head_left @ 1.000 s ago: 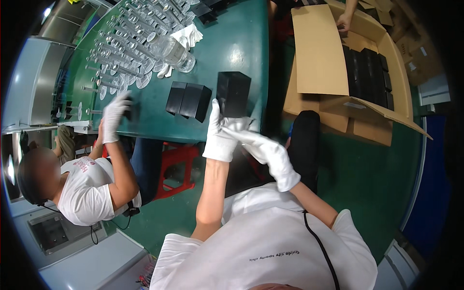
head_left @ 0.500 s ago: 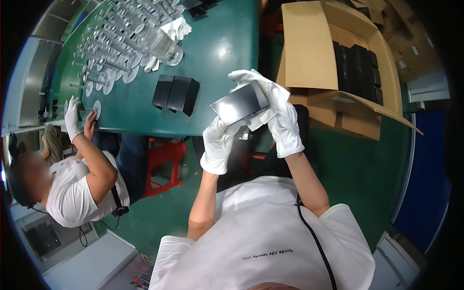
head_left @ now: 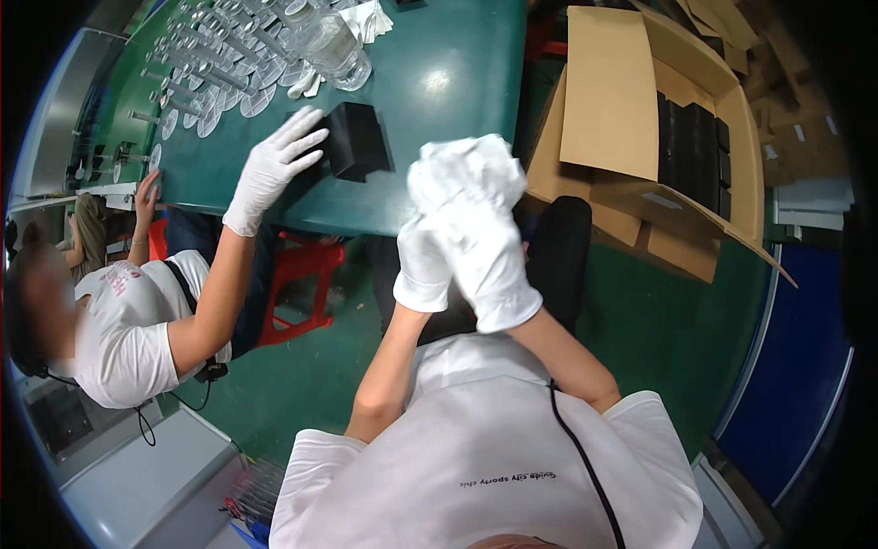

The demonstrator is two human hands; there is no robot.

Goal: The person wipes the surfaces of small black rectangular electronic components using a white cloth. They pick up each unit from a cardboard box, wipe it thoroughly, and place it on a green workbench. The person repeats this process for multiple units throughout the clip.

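Both my hands wear white gloves and are brought together just off the near edge of the green table (head_left: 439, 101). My left hand (head_left: 423, 265) is closed, low on the left of the bundle; the shiny dark box seen in it a moment earlier is now covered. Over it lies my right hand (head_left: 485, 256), fingers closed into a bunched white cloth (head_left: 466, 169). Glove and cloth blur together, so their border is hard to make out. One black box (head_left: 357, 142) stands on the table to the left of my hands.
A co-worker's gloved hand (head_left: 279, 165) reaches beside the black box. Clear stemmed pieces (head_left: 215, 78) and a clear plastic jug (head_left: 334, 50) stand at far left. An open carton (head_left: 608, 91) with black boxes (head_left: 690, 137) is at right. A red stool (head_left: 297, 288) stands under the table edge.
My right hand has come across over the left with the cloth, hiding the shiny box. The co-worker's gloved hand has reached right to the black boxes; only one shows plainly now.
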